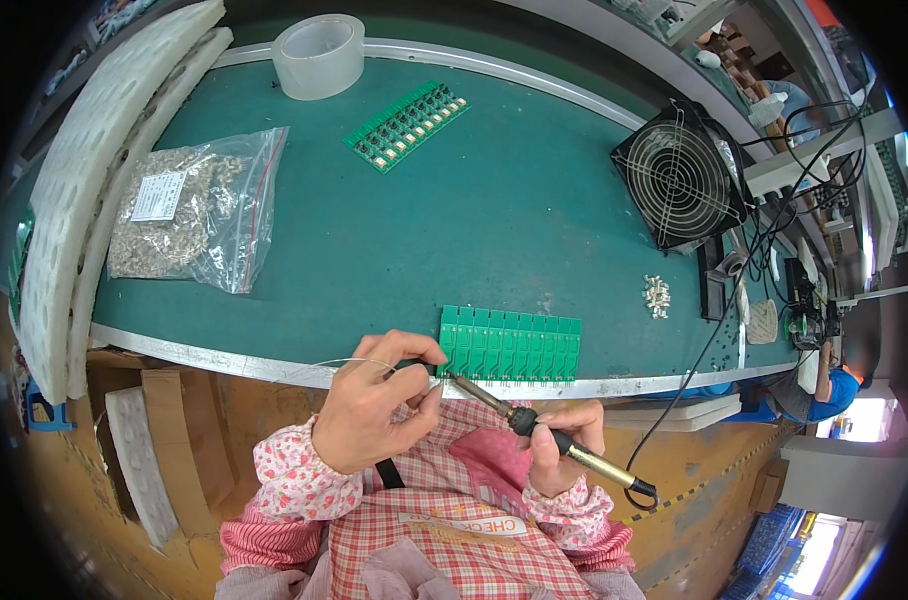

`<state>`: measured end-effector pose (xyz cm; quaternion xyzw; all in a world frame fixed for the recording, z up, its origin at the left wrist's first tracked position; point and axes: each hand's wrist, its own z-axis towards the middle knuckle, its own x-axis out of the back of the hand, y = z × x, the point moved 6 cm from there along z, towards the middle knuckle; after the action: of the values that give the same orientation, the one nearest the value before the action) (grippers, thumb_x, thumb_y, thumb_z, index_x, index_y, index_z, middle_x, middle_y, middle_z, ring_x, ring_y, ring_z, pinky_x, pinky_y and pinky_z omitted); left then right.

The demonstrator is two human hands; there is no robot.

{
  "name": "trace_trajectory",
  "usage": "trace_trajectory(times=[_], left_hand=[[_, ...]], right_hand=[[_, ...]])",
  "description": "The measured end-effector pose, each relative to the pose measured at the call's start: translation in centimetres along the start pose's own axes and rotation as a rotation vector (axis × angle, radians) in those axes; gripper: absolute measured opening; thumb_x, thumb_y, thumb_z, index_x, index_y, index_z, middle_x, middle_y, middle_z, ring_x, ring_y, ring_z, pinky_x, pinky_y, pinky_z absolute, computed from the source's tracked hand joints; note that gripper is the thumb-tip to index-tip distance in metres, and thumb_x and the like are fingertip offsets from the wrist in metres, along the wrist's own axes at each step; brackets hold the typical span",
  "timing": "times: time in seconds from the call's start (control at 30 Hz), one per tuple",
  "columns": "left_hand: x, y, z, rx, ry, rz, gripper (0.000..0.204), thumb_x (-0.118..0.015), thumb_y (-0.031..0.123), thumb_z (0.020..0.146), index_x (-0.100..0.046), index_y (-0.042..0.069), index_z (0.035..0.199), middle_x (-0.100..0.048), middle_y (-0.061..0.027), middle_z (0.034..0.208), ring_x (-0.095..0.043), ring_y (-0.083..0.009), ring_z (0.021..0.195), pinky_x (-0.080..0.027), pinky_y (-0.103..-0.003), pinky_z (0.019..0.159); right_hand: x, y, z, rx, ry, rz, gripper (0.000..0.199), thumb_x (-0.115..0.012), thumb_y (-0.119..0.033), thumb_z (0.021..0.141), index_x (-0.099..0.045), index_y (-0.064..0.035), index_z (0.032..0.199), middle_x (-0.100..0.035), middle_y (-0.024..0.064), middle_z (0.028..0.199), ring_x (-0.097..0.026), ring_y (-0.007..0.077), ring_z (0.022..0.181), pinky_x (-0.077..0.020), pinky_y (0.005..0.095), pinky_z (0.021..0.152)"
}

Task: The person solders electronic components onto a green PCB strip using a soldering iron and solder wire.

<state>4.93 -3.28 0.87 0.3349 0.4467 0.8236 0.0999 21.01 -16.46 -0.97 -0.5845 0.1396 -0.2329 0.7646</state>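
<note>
A green circuit board panel [511, 342], marked off in several narrow strips with pins along its near side, lies at the front edge of the bench. My right hand [566, 445] grips a soldering iron [522, 420] by its dark handle. The iron's tip points up and left, at the board's near left corner. My left hand [379, 405] is closed at that same corner, its fingertips pinching a thin solder wire [319, 362] that trails off to the left. Fingers hide the exact spot where tip, wire and board come together.
A clear bag [189, 215] of small metal parts lies left, beside white foam panels [99, 180]. Behind are a tape roll [319, 62] and a populated board [406, 126]. At right stand a black fan [674, 180], a small parts pile [657, 297] and the iron's cable [682, 385].
</note>
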Motion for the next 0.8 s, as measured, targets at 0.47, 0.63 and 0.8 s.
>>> trace_trajectory(times=[0.47,0.63,0.8], left_hand=[[1.9,1.0,0.5,0.063,0.067,-0.075,0.012,-0.067,0.004,0.067,-0.055,0.005,0.069,-0.058,-0.0073,0.095,-0.055,-0.0206,0.074,-0.041,-0.035,0.075],[-1.2,5.5,0.5,-0.335,-0.117,0.246,0.016,-0.072,0.017,0.067,-0.059,0.015,0.076,-0.058,0.0024,0.086,-0.056,-0.0162,0.080,-0.035,-0.041,0.082],[-0.9,5.6,0.7,-0.298,-0.081,0.344,0.023,-0.077,0.026,0.065,-0.058,0.015,0.074,-0.055,0.0048,0.074,-0.055,-0.0150,0.078,-0.033,-0.042,0.083]], right_hand=[[1.3,-2.0,0.8,0.329,0.080,-0.213,0.021,-0.065,0.003,0.072,-0.062,-0.0002,0.093,-0.054,0.0077,0.064,-0.050,0.0135,0.051,-0.0404,0.0252,0.046],[-1.9,-4.2,2.1,0.366,-0.226,-0.680,0.037,-0.077,-0.009,0.058,-0.071,-0.0177,0.093,-0.048,0.0012,0.075,-0.050,0.0172,0.066,-0.0417,0.0286,0.053],[0.0,-4.7,1.9,0.427,-0.287,-0.745,0.033,-0.075,-0.010,0.057,-0.069,-0.0160,0.089,-0.049,0.0015,0.075,-0.049,0.0183,0.065,-0.0418,0.0302,0.054]])
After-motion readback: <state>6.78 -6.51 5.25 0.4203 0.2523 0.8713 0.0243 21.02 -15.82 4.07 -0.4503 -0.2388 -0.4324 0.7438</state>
